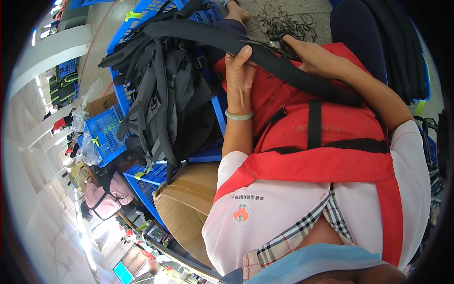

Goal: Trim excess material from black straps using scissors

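Observation:
A long black padded strap (302, 78) lies across my lap, running from the pile at the left over my red apron (283, 132). My left hand (240, 66), with a pale bangle at the wrist, grips the strap's edge, thumb on top. At its right, my right hand (314, 57) is closed around dark-handled scissors (273, 44). Their metal blades point left and lie close along the strap's far edge. The strap hides part of the left fingers; whether the blades touch the strap I cannot tell.
Black and grey bags with straps (165, 90) heap over a blue crate (113, 47) at my left. A cardboard box (184, 194) stands nearer. Dark thread scraps (288, 23) litter the floor ahead. Black pieces (397, 52) are stacked at the right. A person in pink (106, 194) is farther left.

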### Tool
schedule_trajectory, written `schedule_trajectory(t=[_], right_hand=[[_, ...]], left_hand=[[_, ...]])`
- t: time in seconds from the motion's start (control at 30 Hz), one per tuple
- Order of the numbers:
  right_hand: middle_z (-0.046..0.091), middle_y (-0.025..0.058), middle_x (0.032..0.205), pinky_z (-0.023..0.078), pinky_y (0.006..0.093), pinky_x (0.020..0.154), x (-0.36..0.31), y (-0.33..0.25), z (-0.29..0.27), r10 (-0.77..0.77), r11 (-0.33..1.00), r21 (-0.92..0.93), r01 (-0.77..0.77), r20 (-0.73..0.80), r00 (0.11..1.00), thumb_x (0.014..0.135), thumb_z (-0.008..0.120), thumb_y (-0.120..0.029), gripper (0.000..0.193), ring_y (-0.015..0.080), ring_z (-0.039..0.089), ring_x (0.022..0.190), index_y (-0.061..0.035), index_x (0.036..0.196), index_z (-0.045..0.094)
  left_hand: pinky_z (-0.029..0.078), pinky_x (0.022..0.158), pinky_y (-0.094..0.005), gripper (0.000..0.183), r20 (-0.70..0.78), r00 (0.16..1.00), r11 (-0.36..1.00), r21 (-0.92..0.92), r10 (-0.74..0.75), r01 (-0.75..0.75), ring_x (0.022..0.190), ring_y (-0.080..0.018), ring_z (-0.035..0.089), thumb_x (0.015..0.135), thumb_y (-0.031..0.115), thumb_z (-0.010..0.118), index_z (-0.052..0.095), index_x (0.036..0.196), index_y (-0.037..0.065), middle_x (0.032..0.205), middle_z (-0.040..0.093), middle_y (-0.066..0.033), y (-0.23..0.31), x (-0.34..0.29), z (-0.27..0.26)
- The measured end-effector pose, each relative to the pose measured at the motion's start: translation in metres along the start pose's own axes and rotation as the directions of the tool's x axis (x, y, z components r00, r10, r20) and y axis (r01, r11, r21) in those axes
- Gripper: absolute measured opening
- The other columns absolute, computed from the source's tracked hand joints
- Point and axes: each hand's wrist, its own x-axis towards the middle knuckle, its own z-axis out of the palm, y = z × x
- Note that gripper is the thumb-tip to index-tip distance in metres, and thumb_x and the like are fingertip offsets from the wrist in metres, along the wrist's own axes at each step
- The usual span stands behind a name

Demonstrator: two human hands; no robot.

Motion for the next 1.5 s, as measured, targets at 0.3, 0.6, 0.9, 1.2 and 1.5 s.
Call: schedule_trajectory(t=[0.3,0.6,0.9,1.2,1.5], right_hand=[[0.061,0.0242,0.076,0.047,0.0429,0.065,0.012,0.013,0.006,-0.003,0.999,0.047,0.004,-0.027,1.000,0.084,0.063,-0.015,0.031,0.0379,0.062,0.073,0.0016,0.107,0.050],[0.061,0.0220,0.090,0.047,0.0416,0.069,-0.003,0.028,0.005,-0.106,0.985,0.127,0.117,-0.089,0.990,0.083,0.065,-0.019,0.044,0.0372,0.061,0.082,-0.0027,0.119,0.045],[0.060,0.0218,0.098,0.047,0.0435,0.077,0.003,0.008,-0.001,0.080,0.996,0.024,-0.081,0.038,0.996,0.078,0.068,-0.015,0.054,0.0396,0.059,0.092,-0.0038,0.120,0.036],[0.059,0.0202,0.092,0.046,0.0421,0.074,0.001,0.003,-0.006,0.069,0.997,0.012,-0.070,0.040,0.997,0.075,0.072,-0.016,0.059,0.0384,0.058,0.087,-0.0031,0.120,0.035],[0.060,0.0222,0.077,0.046,0.0440,0.067,0.010,0.007,0.001,0.003,0.998,-0.068,-0.003,-0.003,1.000,0.075,0.070,-0.016,0.055,0.0382,0.061,0.073,0.0004,0.119,0.043]], left_hand=[[0.052,0.081,-0.0331,0.017,0.010,0.999,0.998,0.021,-0.053,0.053,0.085,-0.0185,0.063,0.080,-0.002,0.068,0.063,0.095,0.006,0.091,0.065,-0.0049,-0.008,-0.004,0.003],[0.051,0.088,-0.0393,0.021,-0.047,0.999,1.000,-0.014,0.006,-0.007,0.093,-0.0236,0.062,0.083,0.003,0.066,0.061,0.103,0.002,0.099,0.065,-0.0103,0.008,0.009,-0.013],[0.050,0.090,-0.0389,0.023,0.003,1.000,1.000,-0.031,0.004,-0.004,0.096,-0.0228,0.062,0.081,0.002,0.067,0.062,0.104,0.005,0.102,0.064,-0.0078,0.000,0.004,-0.006],[0.052,0.085,-0.0358,0.024,-0.009,1.000,0.998,-0.061,-0.006,0.005,0.091,-0.0201,0.064,0.079,-0.003,0.067,0.063,0.102,0.006,0.099,0.066,-0.0061,0.004,0.003,-0.003],[0.052,0.082,-0.0349,0.022,-0.001,1.000,0.999,-0.050,-0.022,0.022,0.088,-0.0197,0.064,0.079,-0.004,0.066,0.063,0.099,0.007,0.094,0.065,-0.0049,-0.001,0.005,-0.005]])
